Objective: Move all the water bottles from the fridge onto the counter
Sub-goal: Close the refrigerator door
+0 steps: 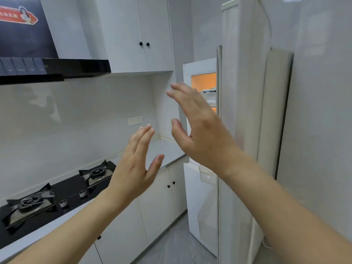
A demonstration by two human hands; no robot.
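White fridge (202,197) stands at the worktop's (167,149) far end, door open, orange glow inside; can't make out any bottles.

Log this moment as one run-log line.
left hand: open, empty | right hand: open, empty | tall white fridge: door ajar, lit inside | pale grey counter: no bottles visible

Black gas hob (57,195) beneath range hood (55,70); wall sockets (134,121), perhaps two.

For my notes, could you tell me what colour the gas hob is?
The gas hob is black with silver knobs, seen in the head view.
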